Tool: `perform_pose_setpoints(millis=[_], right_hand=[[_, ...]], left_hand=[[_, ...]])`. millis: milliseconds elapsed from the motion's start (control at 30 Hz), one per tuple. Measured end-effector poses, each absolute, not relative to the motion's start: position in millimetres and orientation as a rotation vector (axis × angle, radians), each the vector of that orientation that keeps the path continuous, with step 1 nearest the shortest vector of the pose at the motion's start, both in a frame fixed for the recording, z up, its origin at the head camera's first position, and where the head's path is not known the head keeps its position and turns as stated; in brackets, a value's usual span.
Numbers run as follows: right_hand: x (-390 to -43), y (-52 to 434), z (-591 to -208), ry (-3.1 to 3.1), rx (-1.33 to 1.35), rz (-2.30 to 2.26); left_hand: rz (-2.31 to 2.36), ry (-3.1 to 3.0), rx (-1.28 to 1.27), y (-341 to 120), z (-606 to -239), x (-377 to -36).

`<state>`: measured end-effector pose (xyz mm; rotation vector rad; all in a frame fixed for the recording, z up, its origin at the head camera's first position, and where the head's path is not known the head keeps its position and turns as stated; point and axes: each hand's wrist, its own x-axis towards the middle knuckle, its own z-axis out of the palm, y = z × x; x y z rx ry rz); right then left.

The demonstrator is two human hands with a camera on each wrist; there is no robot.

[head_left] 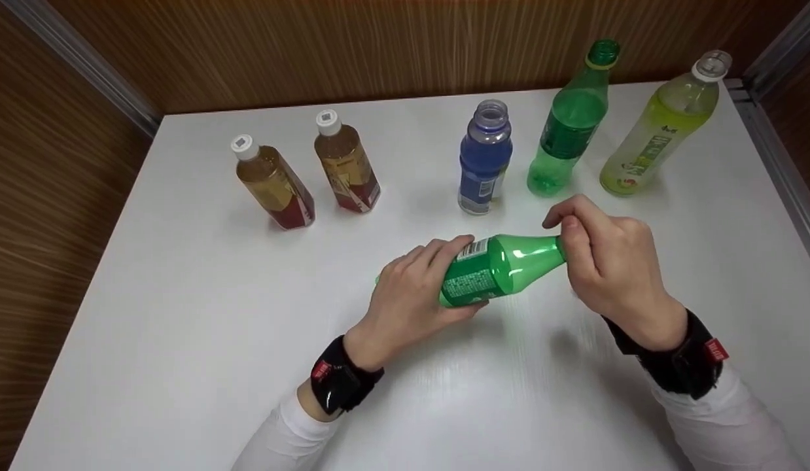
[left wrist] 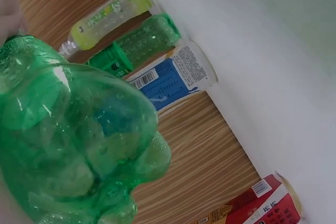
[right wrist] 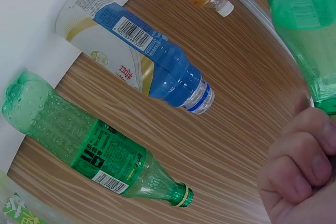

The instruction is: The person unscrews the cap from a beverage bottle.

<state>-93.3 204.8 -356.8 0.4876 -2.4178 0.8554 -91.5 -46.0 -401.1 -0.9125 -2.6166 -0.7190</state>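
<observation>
A green plastic bottle [head_left: 496, 269] is held tilted, nearly on its side, just above the white table [head_left: 182, 340] at the centre of the head view. The left hand [head_left: 411, 297] wraps its fingers round the labelled lower body, while the right hand [head_left: 604, 261] closes its fingertips round the neck end, hiding the cap. The step in hand looks like work at the cap, one hand bracing and the other pinching. Judged from the grip, the next move calls for a firm hold on the body, so that the thin wall does not buckle, and a turn of the right wrist.

The bottle is translucent, ribbed and dimpled near its base, with a smooth shoulder tapering to the neck; the left wrist view shows its lobed bottom [left wrist: 79, 145] filling the left of the frame.

Across the upper part of the head view stand five more bottles: two squarish amber ones [head_left: 274, 183] [head_left: 346, 167] with white caps and red labels at upper left, a blue bottle [head_left: 485, 157] without a cap in the middle, a second green bottle [head_left: 568, 127] with a green cap, and a yellow-green bottle [head_left: 660, 127] at upper right. Wood-grain panels [head_left: 313, 46] wall in the smooth, matt table.
</observation>
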Motion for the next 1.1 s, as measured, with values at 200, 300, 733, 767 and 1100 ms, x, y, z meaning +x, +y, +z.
perform_pose_setpoints(millis=[200, 300, 733, 767, 1100], right_hand=[[-91.4, 203.9, -359.9, -2.309, 0.503, 0.901], [-89.8, 202.9, -361.0, -2.275, 0.515, 0.929], [-88.8, 202.4, -362.9, -2.058, 0.784, 0.952], [-89.2, 202.8, -362.8, -2.023, 0.827, 0.943], [-93.3, 214.7, -355.9, -2.228, 0.818, 0.843]], left_hand=[[-0.925, -2.737, -1.011, -47.5, -397.2, -89.6], [-1.017, -2.786, -1.043, -48.7, -395.5, -89.5], [-1.383, -3.019, -1.172, -56.1, -387.2, -94.4], [-1.419, -3.03, -1.191, -56.7, -386.9, -95.0], [-1.119, -2.887, -1.119, -54.2, -389.2, -93.3]])
